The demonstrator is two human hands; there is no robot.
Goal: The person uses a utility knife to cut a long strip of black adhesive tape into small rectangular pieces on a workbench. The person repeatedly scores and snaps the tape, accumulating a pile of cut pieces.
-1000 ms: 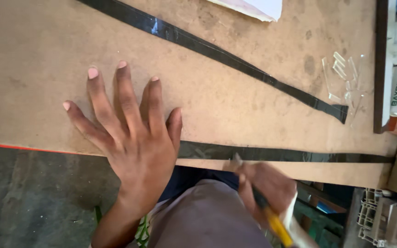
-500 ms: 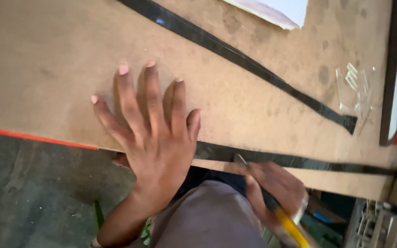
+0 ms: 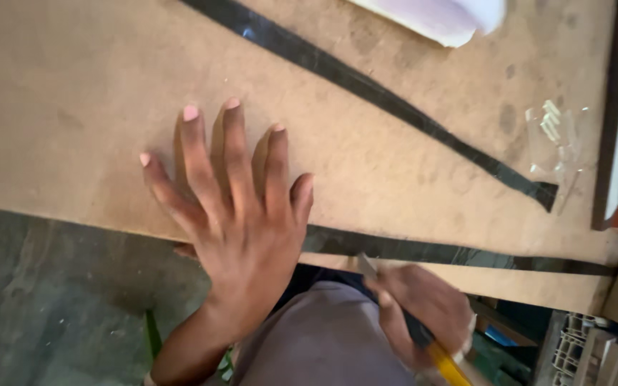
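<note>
The left hand [image 3: 241, 221] lies flat and spread, fingers apart, pressing on the brown board [image 3: 94, 107] close to its near edge. The right hand [image 3: 423, 314] is clamped round a yellow-handled utility knife [image 3: 409, 322], its blade tip meeting the dark strip [image 3: 459, 254] that runs along the near edge of the board toward the right corner.

The risk, as I see it, is the blade. The knife sits just beside the left hand's little finger, and if it skids along the glossy strip toward that hand, a finger could be cut. The right hand is blurred, which suggests quick movement, and a hurried stroke could also wander off the line and spoil the strip's edge. The person's body is close under the near edge, so a slip off that edge would bring the blade toward the lap.

Counted: one board; two dark strips, the second dark strip [image 3: 366, 82] crossing diagonally from the far edge to the right side; one knife; one white sheet [image 3: 438, 16] at the far edge; one small heap of clear plastic scraps [image 3: 556, 139] near the right edge, too jumbled to number.
</note>
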